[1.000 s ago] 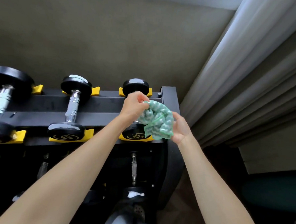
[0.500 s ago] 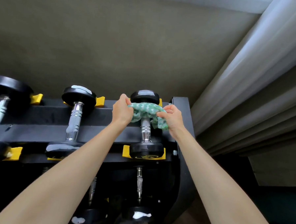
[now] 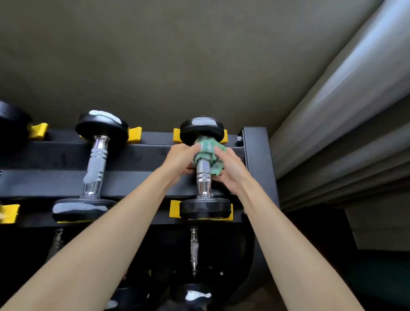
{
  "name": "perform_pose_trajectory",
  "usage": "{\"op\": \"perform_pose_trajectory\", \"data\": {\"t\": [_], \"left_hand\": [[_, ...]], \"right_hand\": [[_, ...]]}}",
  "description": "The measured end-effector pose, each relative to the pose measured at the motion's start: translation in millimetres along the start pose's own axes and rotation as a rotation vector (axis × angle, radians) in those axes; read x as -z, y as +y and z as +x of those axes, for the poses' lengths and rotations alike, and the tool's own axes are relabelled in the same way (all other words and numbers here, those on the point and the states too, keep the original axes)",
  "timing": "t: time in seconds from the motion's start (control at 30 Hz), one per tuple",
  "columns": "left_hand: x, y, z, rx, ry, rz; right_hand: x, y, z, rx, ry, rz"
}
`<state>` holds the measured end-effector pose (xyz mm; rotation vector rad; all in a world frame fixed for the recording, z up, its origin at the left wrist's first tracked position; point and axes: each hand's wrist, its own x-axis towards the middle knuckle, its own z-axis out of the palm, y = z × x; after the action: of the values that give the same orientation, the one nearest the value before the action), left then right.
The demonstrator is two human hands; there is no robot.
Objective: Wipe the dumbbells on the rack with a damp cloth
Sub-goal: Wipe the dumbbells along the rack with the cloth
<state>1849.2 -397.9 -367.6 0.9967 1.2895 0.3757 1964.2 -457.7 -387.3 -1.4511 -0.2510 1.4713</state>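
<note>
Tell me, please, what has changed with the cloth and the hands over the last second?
The green cloth, bunched between both hands before the near end of the rightmost dumbbell, has moved to the far end of its handle and now wraps it, left hand and right hand gripping from either side. Neither hand let go; the other dumbbells stayed on the rack.

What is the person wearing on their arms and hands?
Nothing that shows. The left forearm and the right forearm are bare, with no sleeves in view. The left hand and the right hand have no gloves, and no watch, bracelet or ring can be seen.
</note>
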Motion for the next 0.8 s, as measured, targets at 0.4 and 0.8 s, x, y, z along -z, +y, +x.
{"op": "perform_pose_trajectory", "data": {"t": [0.4, 0.8], "left_hand": [[9, -19, -29, 0.022, -0.046, 0.209], [7, -22, -60, -0.048, -0.082, 0.634]], "right_hand": [[17, 9, -29, -0.066, -0.027, -0.237], [14, 6, -56, -0.022, 0.03, -0.729]]}}
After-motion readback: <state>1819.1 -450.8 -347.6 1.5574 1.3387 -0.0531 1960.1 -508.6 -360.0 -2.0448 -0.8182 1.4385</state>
